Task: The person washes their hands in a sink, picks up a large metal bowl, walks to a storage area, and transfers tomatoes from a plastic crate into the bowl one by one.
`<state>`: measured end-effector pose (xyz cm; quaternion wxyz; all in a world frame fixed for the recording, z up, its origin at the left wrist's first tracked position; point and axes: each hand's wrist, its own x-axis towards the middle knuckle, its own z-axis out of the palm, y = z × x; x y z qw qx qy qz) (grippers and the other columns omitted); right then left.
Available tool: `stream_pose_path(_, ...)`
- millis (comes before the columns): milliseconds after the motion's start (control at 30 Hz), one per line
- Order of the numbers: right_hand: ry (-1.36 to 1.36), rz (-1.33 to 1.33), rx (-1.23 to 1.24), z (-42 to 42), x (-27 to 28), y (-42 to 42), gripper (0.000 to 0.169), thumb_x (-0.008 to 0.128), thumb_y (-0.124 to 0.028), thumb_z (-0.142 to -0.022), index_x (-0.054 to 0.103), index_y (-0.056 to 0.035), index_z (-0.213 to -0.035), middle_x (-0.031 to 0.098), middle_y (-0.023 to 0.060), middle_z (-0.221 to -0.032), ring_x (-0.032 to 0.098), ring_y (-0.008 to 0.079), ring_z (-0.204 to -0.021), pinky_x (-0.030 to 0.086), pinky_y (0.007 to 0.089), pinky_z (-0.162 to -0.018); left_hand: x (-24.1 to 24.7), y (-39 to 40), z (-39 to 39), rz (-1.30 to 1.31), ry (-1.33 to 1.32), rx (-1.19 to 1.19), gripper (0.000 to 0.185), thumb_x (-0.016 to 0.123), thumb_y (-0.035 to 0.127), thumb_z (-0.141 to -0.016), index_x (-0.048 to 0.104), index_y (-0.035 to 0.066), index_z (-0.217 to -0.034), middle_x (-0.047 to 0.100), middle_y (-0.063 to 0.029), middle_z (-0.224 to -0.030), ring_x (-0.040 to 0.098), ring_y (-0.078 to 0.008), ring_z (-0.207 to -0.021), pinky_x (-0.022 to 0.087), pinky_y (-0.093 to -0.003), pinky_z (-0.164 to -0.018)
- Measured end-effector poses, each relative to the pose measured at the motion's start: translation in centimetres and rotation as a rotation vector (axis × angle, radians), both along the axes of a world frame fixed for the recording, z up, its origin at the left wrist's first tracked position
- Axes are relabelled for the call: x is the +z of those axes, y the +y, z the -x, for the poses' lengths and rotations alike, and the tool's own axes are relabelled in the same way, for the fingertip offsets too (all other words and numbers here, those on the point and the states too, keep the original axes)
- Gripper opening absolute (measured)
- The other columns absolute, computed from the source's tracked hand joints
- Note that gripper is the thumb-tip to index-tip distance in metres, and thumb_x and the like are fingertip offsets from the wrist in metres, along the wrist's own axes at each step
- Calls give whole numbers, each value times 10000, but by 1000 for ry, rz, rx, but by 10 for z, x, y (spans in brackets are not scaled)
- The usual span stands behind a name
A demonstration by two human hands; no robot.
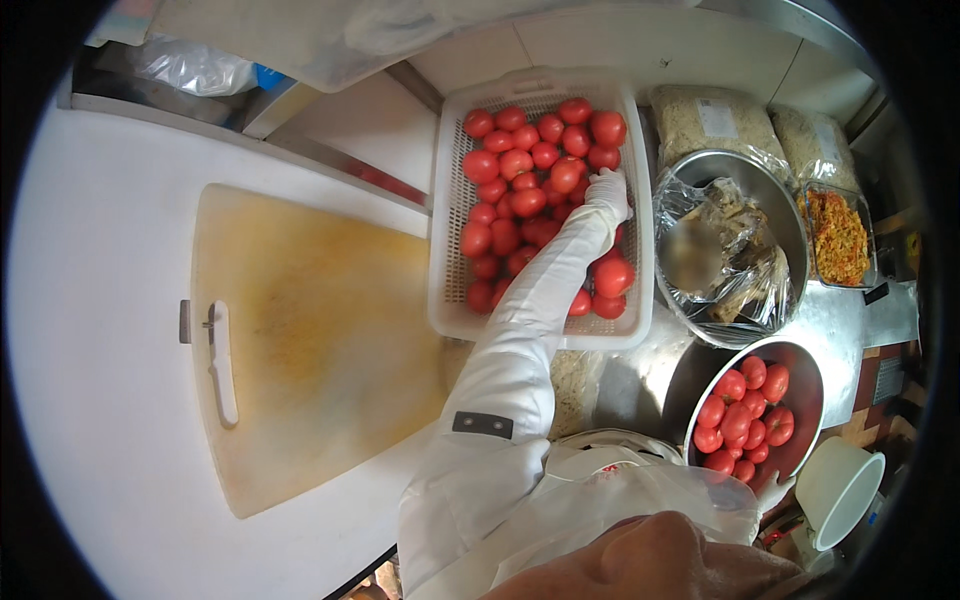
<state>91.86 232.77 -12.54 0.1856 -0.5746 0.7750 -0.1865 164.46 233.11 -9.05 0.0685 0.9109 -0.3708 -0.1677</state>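
My left hand (pixel 609 191), in a white glove, reaches into a white plastic crate (pixel 643 300) of red tomatoes (pixel 528 202). It touches the tomatoes near the crate's right side; its fingertips are partly hidden, so whether it grips one cannot be told. At the lower right, my right hand (pixel 775 491), also gloved, holds the rim of a stainless steel bowl (pixel 811 405). That bowl is tilted and has several tomatoes (pixel 736 421) in it.
A stained cutting board (pixel 337 337) with a white-handled tool (pixel 223 367) lies left. Right of the crate stand a steel basin (pixel 799 247) with plastic-wrapped food, a container of shredded food (pixel 836 236) and filled bags (pixel 716 124). A white bucket (pixel 838 487) is lower right; a shelf overhangs the top left.
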Motion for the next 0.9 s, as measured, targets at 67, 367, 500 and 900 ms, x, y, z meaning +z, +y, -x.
stream_pose_path(67, -56, -35, 0, -9, 13, 6, 445, 529, -90, -858, 402, 57, -1258, 526, 209, -1184, 529, 308, -1050, 399, 372, -934, 7, 21, -4, 387, 203, -44, 693, 826, 126, -555, 483, 35, -1150, 466, -157, -1175, 517, -293, -1042, 453, -373, -888)
stream_pose_path(367, 87, 52, 33, -5, 1, -6, 441, 537, -90, -866, 406, 37, -1267, 518, 199, -1232, 515, 308, -1116, 391, 368, -948, -8, 100, -14, 947, 319, -124, 669, 777, 80, -598, 503, 63, -1208, 476, -111, -1238, 423, -287, -1174, 338, -343, -1033)
stream_pose_path(500, 99, 101, 11, -3, 5, 4, 447, 541, -104, -866, 411, 5, -1279, 521, 195, -1227, 527, 313, -1098, 400, 375, -936, 10, 95, -3, 908, 272, -192, 519, 729, 72, -671, 542, 49, -1154, 527, -112, -1175, 471, -270, -1129, 369, -341, -1003)
stream_pose_path(900, 125, 39, 4, 10, -10, -4, 437, 540, -116, -866, 410, 13, -1263, 532, 199, -1196, 529, 329, -1081, 407, 379, -917, -40, 161, -171, -83, -98, 723, 805, 750, 476, -625, 484, -48, -1176, 549, -214, -1147, 592, -340, -1010, 487, -365, -874)
